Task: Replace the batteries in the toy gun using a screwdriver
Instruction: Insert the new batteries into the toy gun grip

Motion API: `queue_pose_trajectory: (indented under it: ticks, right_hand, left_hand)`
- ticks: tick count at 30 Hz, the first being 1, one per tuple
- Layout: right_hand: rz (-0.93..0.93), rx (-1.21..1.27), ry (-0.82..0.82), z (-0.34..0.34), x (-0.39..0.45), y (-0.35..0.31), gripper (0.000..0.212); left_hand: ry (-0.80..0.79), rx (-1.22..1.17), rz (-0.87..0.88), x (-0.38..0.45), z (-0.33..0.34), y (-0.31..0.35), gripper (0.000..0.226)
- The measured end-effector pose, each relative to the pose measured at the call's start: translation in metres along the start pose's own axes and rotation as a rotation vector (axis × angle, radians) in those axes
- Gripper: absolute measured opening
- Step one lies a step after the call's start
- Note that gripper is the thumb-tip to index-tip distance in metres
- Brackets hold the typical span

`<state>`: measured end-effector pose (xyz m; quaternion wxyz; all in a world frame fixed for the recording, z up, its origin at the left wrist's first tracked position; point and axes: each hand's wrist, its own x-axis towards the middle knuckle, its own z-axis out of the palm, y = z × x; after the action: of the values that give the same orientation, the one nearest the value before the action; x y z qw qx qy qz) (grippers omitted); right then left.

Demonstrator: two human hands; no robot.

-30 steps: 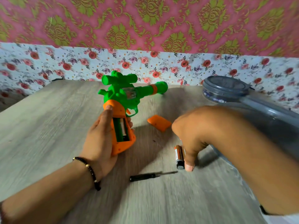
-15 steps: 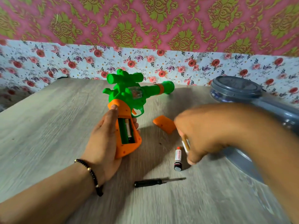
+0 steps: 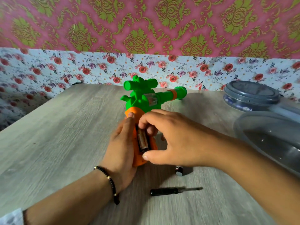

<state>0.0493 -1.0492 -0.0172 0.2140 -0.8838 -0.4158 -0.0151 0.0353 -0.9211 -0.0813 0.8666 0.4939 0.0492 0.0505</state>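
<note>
The green and orange toy gun [image 3: 144, 98] lies on the wooden table [image 3: 65, 135] with its barrel pointing right and its orange grip toward me. My left hand [image 3: 121, 146] grips the orange handle from the left side. My right hand [image 3: 172, 137] pinches a battery [image 3: 142, 140] by its two ends, between fingertips and thumb, in the handle's uncovered battery compartment. A second battery [image 3: 179, 171] lies on the table just below my right hand. The black screwdriver [image 3: 172, 191] lies nearer to me, tip pointing right. My right hand hides the orange compartment cover.
A grey plastic container [image 3: 267, 137] with a round grey lid [image 3: 250, 93] behind it takes up the table's right side. A floral-papered wall [image 3: 97, 67] rises directly behind the table's far edge.
My right hand lifted one battery from the table and carried it left to the gun's handle, where it now sits in the compartment. The other battery and the screwdriver stayed put.
</note>
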Motion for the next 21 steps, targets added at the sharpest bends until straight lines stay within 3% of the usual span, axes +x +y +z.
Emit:
queue_pose_trajectory:
  ticks: [4, 8, 14, 17, 21]
  right_hand:
    - [-0.002, -0.002, 0.083, 0.009, 0.004, 0.008, 0.041]
    - [-0.001, 0.011, 0.166, 0.017, 0.005, 0.015, 0.025]
    - [0.054, -0.051, 0.216, 0.018, 0.004, 0.012, 0.029]
    - [0.028, -0.195, 0.160, 0.015, 0.002, 0.009, 0.027]
    - [-0.028, -0.314, 0.285, 0.020, 0.004, 0.009, 0.020]
  left_hand:
    - [-0.050, -0.014, -0.019, 0.001, -0.002, -0.001, 0.039]
    - [-0.061, 0.007, 0.003, 0.001, -0.003, -0.003, 0.036]
    - [-0.043, 0.020, 0.009, -0.003, 0.000, 0.000, 0.032]
    - [-0.035, 0.057, 0.005, -0.004, 0.002, 0.002, 0.031]
    - [-0.053, 0.100, 0.010, -0.004, -0.001, 0.000, 0.040]
